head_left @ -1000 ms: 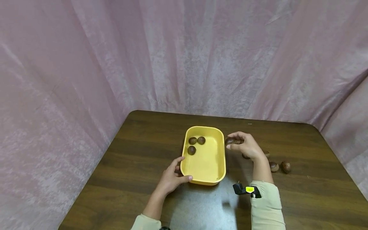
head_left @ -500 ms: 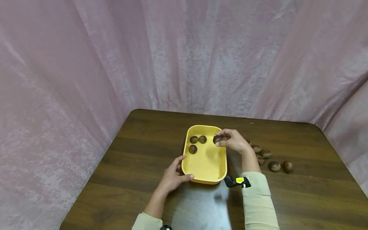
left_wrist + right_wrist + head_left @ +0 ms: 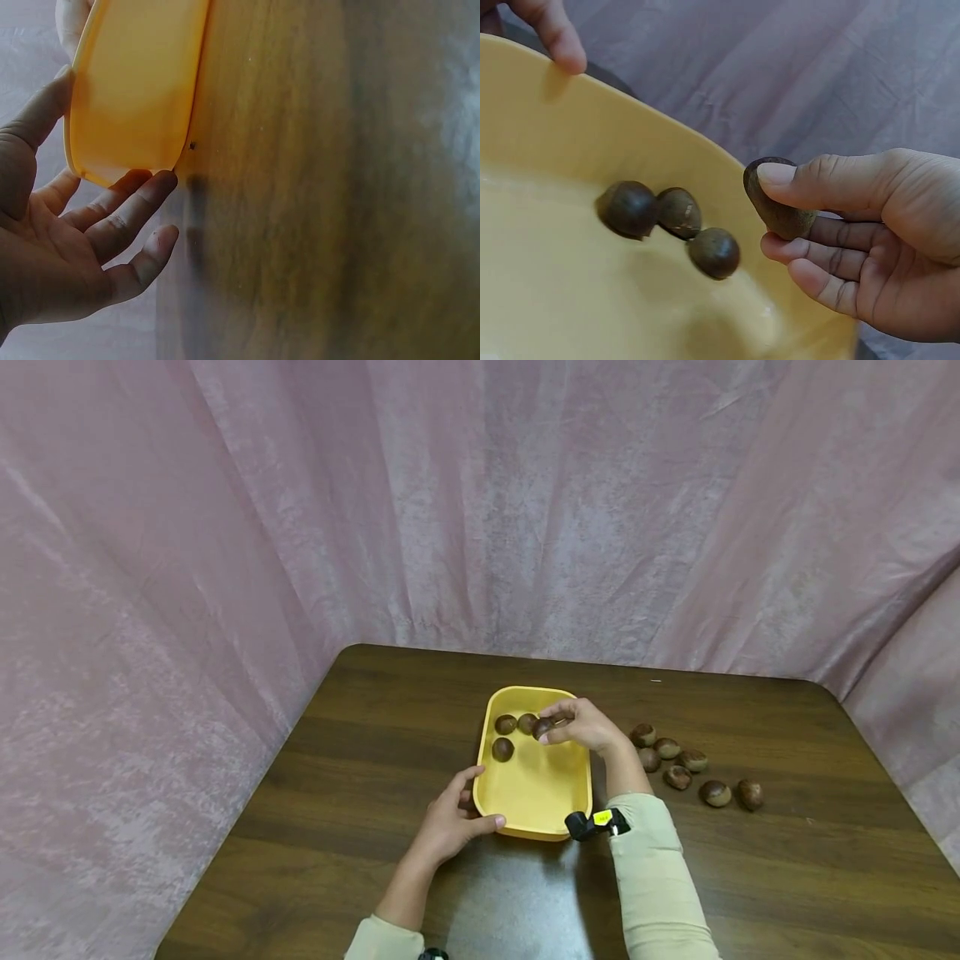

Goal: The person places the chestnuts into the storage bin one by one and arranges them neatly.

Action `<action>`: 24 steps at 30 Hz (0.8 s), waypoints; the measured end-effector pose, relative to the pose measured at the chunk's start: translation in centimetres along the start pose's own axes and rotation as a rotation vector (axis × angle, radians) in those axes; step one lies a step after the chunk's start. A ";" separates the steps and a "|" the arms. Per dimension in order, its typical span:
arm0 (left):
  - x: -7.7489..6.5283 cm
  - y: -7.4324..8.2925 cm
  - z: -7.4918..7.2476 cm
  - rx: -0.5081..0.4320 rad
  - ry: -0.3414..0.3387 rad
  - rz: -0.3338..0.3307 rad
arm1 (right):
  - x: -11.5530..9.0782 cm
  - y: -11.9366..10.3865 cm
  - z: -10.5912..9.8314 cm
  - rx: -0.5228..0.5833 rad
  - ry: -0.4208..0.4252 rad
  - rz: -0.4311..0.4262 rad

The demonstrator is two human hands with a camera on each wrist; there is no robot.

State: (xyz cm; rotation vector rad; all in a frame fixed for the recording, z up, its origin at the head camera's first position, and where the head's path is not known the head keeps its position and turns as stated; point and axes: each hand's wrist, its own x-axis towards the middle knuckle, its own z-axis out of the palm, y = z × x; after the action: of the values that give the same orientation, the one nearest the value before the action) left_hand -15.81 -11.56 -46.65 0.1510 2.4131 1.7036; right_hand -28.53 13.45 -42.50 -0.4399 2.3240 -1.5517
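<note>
Pinching the held nut between thumb and fingers of the right grip, inside the outline of the tray toward one o'clock, just beside the tray nuts, three in all, grouped between ten and twelve. Cannot tell from these views just how high above the tray floor. Clasping the seven-o'clock corner with the left grip, thumb at the near edge, index finger toward eight. Seems a moment for setting down gently rather than letting fall. Lower almost to the tray floor before loosening; being rounded, likely to roll after any drop. Part thumb and fingers slowly and evenly, to avoid a flick toward nine o'clock and a knock against the nearest neighbour. Lift straight up before swinging out toward three, and mind the wrist camera by the five-o'clock corner, possibly liable to catch the rim. Steady the corner lightly with the left grip; avoid pressing down hard, for fear of tipping or turning the tray on the tabletop. Pass well above the loose nuts, seven in sight around three o'clock, to avoid scattering with the forearm.
</note>
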 end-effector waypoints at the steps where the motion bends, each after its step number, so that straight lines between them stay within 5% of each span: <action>1: 0.0 0.0 0.0 0.000 0.000 0.001 | 0.2 0.1 0.2 0.003 0.001 -0.002; 11: 0.0 -0.3 -0.2 0.013 0.007 -0.005 | 1.9 0.6 2.0 0.016 0.049 -0.021; 24: 0.1 -0.4 -0.2 0.026 0.004 -0.002 | 3.0 1.6 4.0 0.063 0.134 0.192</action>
State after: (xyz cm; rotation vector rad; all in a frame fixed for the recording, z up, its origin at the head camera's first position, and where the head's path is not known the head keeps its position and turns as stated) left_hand -15.95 -11.91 -46.99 0.1488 2.4382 1.6746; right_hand -29.73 9.43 -45.73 -0.0958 2.3283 -1.5992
